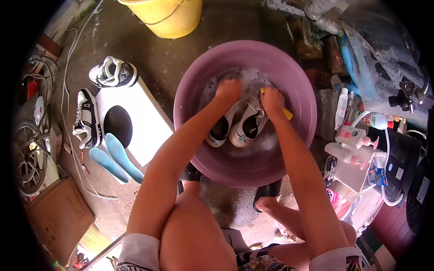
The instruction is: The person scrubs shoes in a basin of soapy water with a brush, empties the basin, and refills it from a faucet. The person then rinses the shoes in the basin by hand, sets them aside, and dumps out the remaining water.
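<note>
Right hand (272,101): closed around a yellow item (288,114), its exact type obscured, beside the right-hand sneaker. Left hand (229,90): fingers curled at the toe end of the left-hand sneaker (220,128); whether it grips cannot be determined. Both this shoe and the right-hand sneaker (249,125) sit side by side in sudsy water inside a purple basin (300,113), heels toward the person. Left of the basin: a white panel (147,122) with a black oval, two black-and-white sneakers (88,118) at its edges, and two light-blue insoles (118,156) at its near corner. Beyond the basin: a yellow bucket (174,18). Right: pump bottles (352,136).
</note>
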`<state>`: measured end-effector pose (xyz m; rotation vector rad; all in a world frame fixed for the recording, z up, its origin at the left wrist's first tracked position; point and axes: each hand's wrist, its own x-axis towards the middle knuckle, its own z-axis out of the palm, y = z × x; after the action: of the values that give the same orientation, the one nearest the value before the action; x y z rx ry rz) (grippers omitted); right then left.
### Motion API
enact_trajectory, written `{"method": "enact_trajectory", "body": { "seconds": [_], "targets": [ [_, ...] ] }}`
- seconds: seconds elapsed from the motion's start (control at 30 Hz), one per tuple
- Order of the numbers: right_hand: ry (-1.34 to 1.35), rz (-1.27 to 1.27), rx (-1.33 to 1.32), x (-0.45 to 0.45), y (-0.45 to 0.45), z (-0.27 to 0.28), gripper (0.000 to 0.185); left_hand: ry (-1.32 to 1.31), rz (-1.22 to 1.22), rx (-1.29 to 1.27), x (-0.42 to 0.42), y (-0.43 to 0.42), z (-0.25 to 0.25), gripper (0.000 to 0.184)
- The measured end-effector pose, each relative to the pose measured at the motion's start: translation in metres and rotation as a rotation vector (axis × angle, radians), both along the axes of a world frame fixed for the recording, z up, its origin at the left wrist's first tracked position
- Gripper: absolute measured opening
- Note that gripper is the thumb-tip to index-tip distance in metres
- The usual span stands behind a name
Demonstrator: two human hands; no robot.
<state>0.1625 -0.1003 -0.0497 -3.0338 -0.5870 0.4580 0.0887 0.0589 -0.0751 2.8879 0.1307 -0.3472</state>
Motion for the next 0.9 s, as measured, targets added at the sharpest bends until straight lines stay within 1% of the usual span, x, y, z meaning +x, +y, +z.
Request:
{"method": "enact_trajectory", "body": {
  "seconds": [0.03, 0.07, 0.1, 0.13, 0.17, 0.23, 0.27, 0.3, 0.33, 0.37, 0.43, 0.47, 0.5, 0.53, 0.57, 0.6, 0.63, 0.67, 0.73, 0.77, 0.8, 0.83, 0.87, 0.9],
  "targets": [
    [-0.021, -0.024, 0.012, -0.009, 0.005, 0.005, 0.021, -0.018, -0.021, 0.065, -0.004, -0.003, 0.007, 0.016],
    [-0.011, -0.022, 0.001, -0.025, 0.001, -0.023, 0.021, -0.009, -0.019, 0.053, -0.013, -0.007, -0.006, 0.016],
    [-0.172, 0.117, -0.005, -0.031, -0.010, -0.065, 0.020, 0.019, -0.005, 0.026, -0.010, -0.011, -0.023, 0.015],
    [-0.271, 0.197, -0.005, -0.017, -0.009, -0.067, 0.020, 0.026, 0.012, 0.007, 0.008, -0.009, -0.027, 0.015],
    [-0.378, 0.273, -0.009, -0.004, -0.008, -0.067, 0.020, 0.000, 0.024, 0.005, 0.022, -0.001, -0.017, 0.015],
    [0.010, 0.180, 0.177, -0.008, -0.005, -0.029, 0.021, 0.173, 0.007, -0.017, 0.020, 0.003, 0.002, 0.015],
    [0.081, 0.207, 0.128, -0.004, 0.000, -0.010, 0.020, 0.170, 0.002, -0.021, 0.019, -0.003, 0.000, 0.015],
    [0.081, 0.204, 0.132, -0.007, 0.001, -0.016, 0.020, 0.092, 0.052, 0.004, 0.014, -0.007, -0.006, 0.016],
    [-0.080, 0.199, 0.172, -0.017, 0.001, -0.030, 0.019, 0.021, 0.093, 0.036, 0.006, -0.007, -0.017, 0.018],
    [-0.250, 0.187, 0.209, -0.024, 0.001, -0.039, 0.019, 0.018, 0.078, 0.047, 0.004, -0.006, -0.024, 0.018],
    [-0.224, 0.187, 0.174, -0.013, 0.005, -0.041, 0.018, 0.024, 0.125, 0.027, 0.010, -0.002, -0.026, 0.022],
    [-0.138, 0.232, 0.163, -0.003, 0.003, -0.041, 0.018, 0.031, 0.129, 0.017, 0.007, 0.000, -0.029, 0.022],
    [-0.040, 0.274, 0.148, -0.003, -0.001, -0.036, 0.018, -0.021, 0.059, 0.027, 0.001, 0.003, -0.021, 0.021],
    [-0.026, 0.213, 0.224, -0.005, 0.005, -0.013, 0.017, -0.080, -0.016, 0.043, -0.002, 0.006, -0.018, 0.020],
    [-0.028, 0.212, 0.226, -0.006, 0.005, -0.015, 0.017, -0.081, -0.017, 0.046, 0.002, 0.003, -0.015, 0.020],
    [-0.101, 0.152, 0.216, -0.009, 0.005, -0.020, 0.016, 0.008, 0.070, 0.039, 0.008, 0.000, -0.014, 0.020],
    [-0.163, 0.091, 0.203, -0.015, 0.002, -0.032, 0.016, 0.107, 0.158, 0.030, 0.005, -0.001, -0.015, 0.021],
    [-0.187, 0.061, 0.182, -0.015, 0.001, -0.052, 0.017, 0.120, 0.157, 0.033, -0.001, 0.002, -0.015, 0.021],
    [-0.170, 0.120, 0.167, -0.007, 0.004, -0.043, 0.017, 0.112, -0.164, 0.103, 0.005, 0.013, -0.015, 0.025],
    [-0.150, 0.174, 0.138, -0.005, -0.001, -0.037, 0.018, 0.117, -0.162, 0.094, 0.008, 0.016, -0.016, 0.025],
    [-0.050, 0.152, 0.128, -0.004, 0.004, -0.019, 0.019, 0.117, -0.203, 0.090, 0.011, 0.024, -0.017, 0.025],
    [-0.047, 0.151, 0.123, -0.006, 0.000, -0.022, 0.019, 0.112, -0.243, 0.086, 0.015, 0.026, -0.020, 0.026],
    [-0.088, 0.102, 0.117, -0.011, 0.000, -0.025, 0.020, 0.119, -0.244, 0.085, 0.012, 0.023, -0.024, 0.026],
    [-0.128, 0.051, 0.113, -0.016, -0.001, -0.030, 0.021, 0.122, -0.066, -0.010, 0.008, 0.018, -0.021, 0.024]
  ]
}}
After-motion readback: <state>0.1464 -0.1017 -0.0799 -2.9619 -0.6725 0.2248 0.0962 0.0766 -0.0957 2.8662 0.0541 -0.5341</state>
